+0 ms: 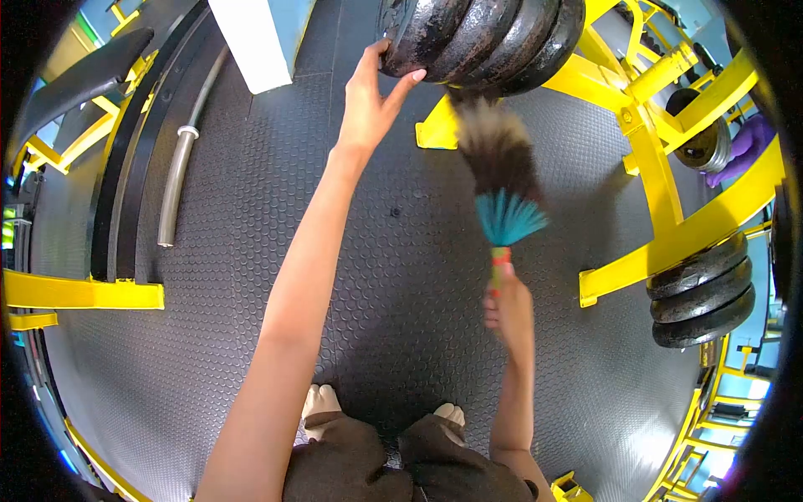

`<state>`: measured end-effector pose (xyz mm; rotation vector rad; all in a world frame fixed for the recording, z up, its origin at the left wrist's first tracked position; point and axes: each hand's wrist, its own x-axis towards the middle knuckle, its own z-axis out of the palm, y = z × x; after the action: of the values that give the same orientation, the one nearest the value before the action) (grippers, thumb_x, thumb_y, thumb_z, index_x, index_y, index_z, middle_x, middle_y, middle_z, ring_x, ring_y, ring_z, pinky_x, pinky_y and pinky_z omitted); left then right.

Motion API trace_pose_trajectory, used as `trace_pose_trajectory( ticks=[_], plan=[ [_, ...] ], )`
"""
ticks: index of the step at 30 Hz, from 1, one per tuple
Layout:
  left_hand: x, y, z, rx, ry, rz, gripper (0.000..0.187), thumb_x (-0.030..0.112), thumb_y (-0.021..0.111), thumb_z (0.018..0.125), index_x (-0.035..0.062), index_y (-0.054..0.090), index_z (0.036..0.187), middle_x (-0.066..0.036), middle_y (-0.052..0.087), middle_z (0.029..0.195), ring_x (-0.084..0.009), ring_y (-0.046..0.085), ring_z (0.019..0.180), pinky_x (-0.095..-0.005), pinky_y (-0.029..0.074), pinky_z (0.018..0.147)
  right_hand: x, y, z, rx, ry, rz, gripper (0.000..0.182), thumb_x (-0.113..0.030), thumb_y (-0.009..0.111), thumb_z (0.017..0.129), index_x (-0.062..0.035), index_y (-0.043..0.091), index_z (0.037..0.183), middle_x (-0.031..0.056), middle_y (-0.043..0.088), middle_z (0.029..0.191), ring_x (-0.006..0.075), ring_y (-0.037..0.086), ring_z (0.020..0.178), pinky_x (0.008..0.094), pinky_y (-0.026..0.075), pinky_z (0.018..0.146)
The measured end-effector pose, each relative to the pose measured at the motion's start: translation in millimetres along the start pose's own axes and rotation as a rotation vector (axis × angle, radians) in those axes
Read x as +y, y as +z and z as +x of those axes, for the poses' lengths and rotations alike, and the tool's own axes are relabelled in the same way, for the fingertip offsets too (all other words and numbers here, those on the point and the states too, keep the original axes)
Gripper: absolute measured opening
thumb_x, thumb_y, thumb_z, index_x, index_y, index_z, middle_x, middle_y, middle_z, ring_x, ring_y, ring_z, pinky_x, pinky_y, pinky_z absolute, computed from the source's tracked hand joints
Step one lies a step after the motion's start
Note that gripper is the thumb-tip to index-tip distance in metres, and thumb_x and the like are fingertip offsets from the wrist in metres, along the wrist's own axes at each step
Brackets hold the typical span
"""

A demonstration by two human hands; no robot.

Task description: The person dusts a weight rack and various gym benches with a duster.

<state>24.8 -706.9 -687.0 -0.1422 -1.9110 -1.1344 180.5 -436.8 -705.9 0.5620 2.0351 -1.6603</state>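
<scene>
A row of several black weight plates (477, 42) hangs on the yellow rack at the top. My left hand (372, 96) grips the lower edge of the nearest one, thumb and fingers apart on its rim. In my right hand (510, 309) is a feather duster (506, 180), held by its green and red handle. Its teal and dark bristles point upward, and their blurred tip reaches the underside of the plates. Worn black paint shows on the plates.
The yellow rack frame (657, 184) spreads over the right, with more weight plates (703, 293) low on it. A steel barbell (180, 167) lies at left beside a yellow-footed bench frame (92, 293). A white post (255, 42) stands at the top. Studded black rubber (401, 284) covers the floor.
</scene>
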Motion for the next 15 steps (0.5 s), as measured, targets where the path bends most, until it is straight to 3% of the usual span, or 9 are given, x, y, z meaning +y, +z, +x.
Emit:
trace_pose_trajectory(
  ticks=[1, 3, 5, 11, 15],
  plan=[
    [-1, -1, 1, 0.001, 0.000, -0.004, 0.044, 0.020, 0.065, 0.077, -0.0002, 0.044, 0.110, -0.014, 0.057, 0.100, -0.0176, 0.054, 0.097, -0.0354, 0.037, 0.094, 13, 10, 14, -0.067, 0.038, 0.048, 0.046, -0.051, 0.038, 0.087, -0.0076, 0.044, 0.071, -0.0037, 0.038, 0.051, 0.0062, 0.035, 0.038, 0.0214, 0.030, 0.035],
    [-3, -5, 4, -0.008, 0.001, -0.074, 0.049, 0.027, 0.069, 0.073, -0.0017, 0.047, 0.106, -0.018, 0.058, 0.091, -0.0254, 0.057, 0.085, -0.0323, 0.043, 0.079, 37, 32, 37, -0.106, 0.098, -0.017, 0.049, -0.052, 0.037, 0.086, -0.0061, 0.043, 0.072, -0.0017, 0.039, 0.052, 0.0064, 0.036, 0.039, 0.0216, 0.030, 0.035],
    [-3, -8, 4, -0.015, -0.010, -0.105, 0.048, 0.027, 0.069, 0.073, -0.0009, 0.048, 0.106, -0.017, 0.058, 0.090, -0.0224, 0.056, 0.083, -0.0308, 0.043, 0.078, 43, 39, 42, -0.167, 0.144, -0.027, 0.049, -0.051, 0.037, 0.087, -0.0055, 0.043, 0.072, -0.0011, 0.039, 0.052, 0.0064, 0.037, 0.040, 0.0217, 0.030, 0.035],
    [-7, -9, 3, -0.021, -0.023, -0.145, 0.044, 0.027, 0.067, 0.075, 0.0016, 0.050, 0.106, -0.013, 0.059, 0.089, -0.0162, 0.054, 0.081, -0.0279, 0.042, 0.077, 23, 33, 20, -0.017, -0.080, 0.059, 0.045, -0.047, 0.035, 0.089, -0.0064, 0.042, 0.073, -0.0027, 0.038, 0.053, 0.0032, 0.033, 0.039, 0.0182, 0.027, 0.035],
    [-5, -6, 2, -0.003, -0.042, -0.205, 0.043, 0.027, 0.067, 0.076, 0.0014, 0.050, 0.106, -0.012, 0.059, 0.091, -0.0149, 0.054, 0.083, -0.0281, 0.042, 0.079, 38, 32, 47, -0.060, 0.050, -0.127, 0.044, -0.047, 0.037, 0.089, -0.0064, 0.043, 0.073, -0.0027, 0.038, 0.053, 0.0031, 0.033, 0.040, 0.0175, 0.027, 0.036]
  ],
)
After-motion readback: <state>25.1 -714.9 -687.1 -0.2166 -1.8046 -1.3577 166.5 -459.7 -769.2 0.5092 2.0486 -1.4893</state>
